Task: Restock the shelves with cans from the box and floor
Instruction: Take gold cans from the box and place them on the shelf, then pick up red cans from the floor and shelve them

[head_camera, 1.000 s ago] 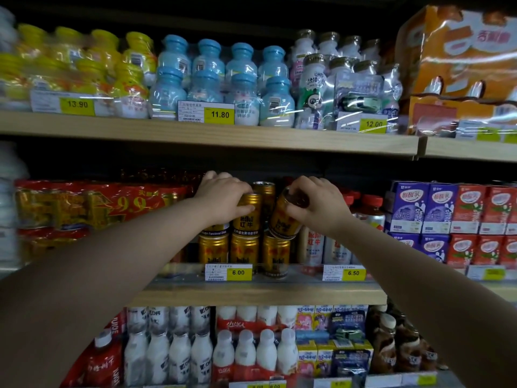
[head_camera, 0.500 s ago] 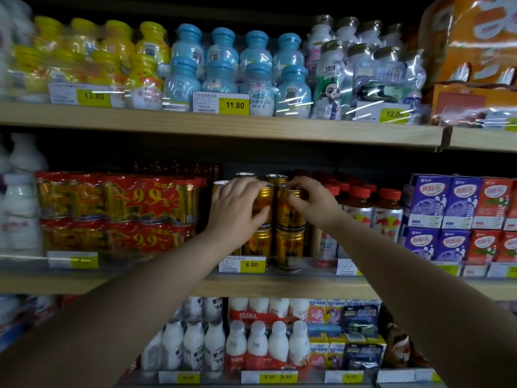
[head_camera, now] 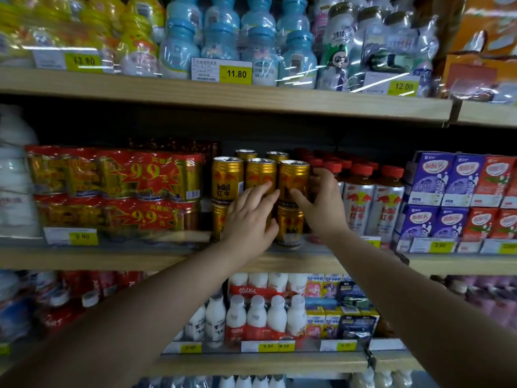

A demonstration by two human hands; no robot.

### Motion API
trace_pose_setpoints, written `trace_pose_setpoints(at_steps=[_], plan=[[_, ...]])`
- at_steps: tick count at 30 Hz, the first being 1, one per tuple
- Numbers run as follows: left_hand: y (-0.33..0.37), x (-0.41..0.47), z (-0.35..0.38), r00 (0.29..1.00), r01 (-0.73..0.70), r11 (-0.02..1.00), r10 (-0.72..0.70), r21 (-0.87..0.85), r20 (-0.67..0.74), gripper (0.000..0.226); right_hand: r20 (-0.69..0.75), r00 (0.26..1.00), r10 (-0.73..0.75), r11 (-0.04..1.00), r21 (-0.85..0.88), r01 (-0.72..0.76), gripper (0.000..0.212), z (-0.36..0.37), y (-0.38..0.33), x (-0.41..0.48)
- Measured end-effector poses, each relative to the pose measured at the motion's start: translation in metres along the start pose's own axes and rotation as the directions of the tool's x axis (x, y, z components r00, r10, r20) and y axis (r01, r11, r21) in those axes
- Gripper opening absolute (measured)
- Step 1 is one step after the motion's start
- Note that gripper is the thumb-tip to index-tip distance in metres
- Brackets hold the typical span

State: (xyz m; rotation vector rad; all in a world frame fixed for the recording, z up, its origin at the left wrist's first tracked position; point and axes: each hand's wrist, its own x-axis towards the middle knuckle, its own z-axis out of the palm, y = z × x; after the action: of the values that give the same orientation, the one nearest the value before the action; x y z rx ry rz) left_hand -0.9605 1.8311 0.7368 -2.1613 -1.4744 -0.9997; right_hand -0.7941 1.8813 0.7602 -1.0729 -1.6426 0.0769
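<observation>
Gold Red Bull cans stand two high on the middle shelf. The top front row is a left can, a middle can and a right can, with more gold cans behind. My right hand wraps the right can, which stands upright on a lower can; the thumb is on its front and the fingers on its right side. My left hand is spread, fingertips resting on the front of the middle can, holding nothing.
Shrink-wrapped gold can packs sit left of the stack. Red-capped silver bottles stand close on the right, then purple and red cartons. The shelf above holds wrapped bottles; white bottles fill the shelf below.
My right hand has stood its tilted can upright on the top row. My left hand has let go of its can and slid lower with fingers spread.
</observation>
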Motion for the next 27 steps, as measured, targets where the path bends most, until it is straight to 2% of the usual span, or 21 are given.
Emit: trace_pose_setpoints(at_steps=[4,6,9,12,15,18,21,24,27], plan=[[-0.004,-0.012,0.004,0.996,0.026,0.999,-0.029,0.037,0.090,0.064,0.026,0.998,0.051,0.999,0.003,-0.051,0.054,0.010,0.009,-0.021],[-0.003,-0.016,0.005,0.996,0.024,1.000,-0.023,-0.009,0.081,0.062,0.011,0.998,0.069,0.997,0.016,-0.069,0.052,0.014,0.010,-0.029],[0.002,-0.023,0.007,1.000,0.017,0.977,-0.013,-0.211,0.022,0.049,-0.005,0.992,0.123,0.992,0.043,-0.122,0.042,0.013,0.008,-0.045],[0.014,-0.039,0.011,0.992,0.126,0.888,-0.109,-0.443,0.065,0.034,0.013,0.962,0.273,0.948,0.164,-0.272,0.033,0.006,0.007,-0.075],[0.026,-0.065,0.022,0.973,0.230,0.734,-0.185,-0.639,0.137,0.026,-0.037,0.879,0.475,0.844,0.301,-0.443,0.012,-0.006,0.003,-0.121],[0.037,-0.099,0.032,0.931,0.363,0.589,-0.200,-0.722,0.305,0.019,-0.065,0.800,0.597,0.764,0.350,-0.542,0.012,-0.019,-0.003,-0.180],[0.048,-0.142,0.036,0.891,0.413,0.534,-0.069,-0.738,0.449,0.014,-0.083,0.702,0.707,0.680,0.355,-0.642,0.016,-0.027,-0.014,-0.247],[0.054,-0.184,0.039,0.796,0.517,0.476,0.038,-0.711,0.604,0.013,-0.100,0.594,0.798,0.589,0.338,-0.734,0.013,-0.035,-0.026,-0.306],[0.068,-0.216,0.044,0.693,0.580,0.483,0.131,-0.656,0.709,0.013,-0.143,0.478,0.866,0.497,0.340,-0.798,0.013,-0.048,-0.040,-0.354]])
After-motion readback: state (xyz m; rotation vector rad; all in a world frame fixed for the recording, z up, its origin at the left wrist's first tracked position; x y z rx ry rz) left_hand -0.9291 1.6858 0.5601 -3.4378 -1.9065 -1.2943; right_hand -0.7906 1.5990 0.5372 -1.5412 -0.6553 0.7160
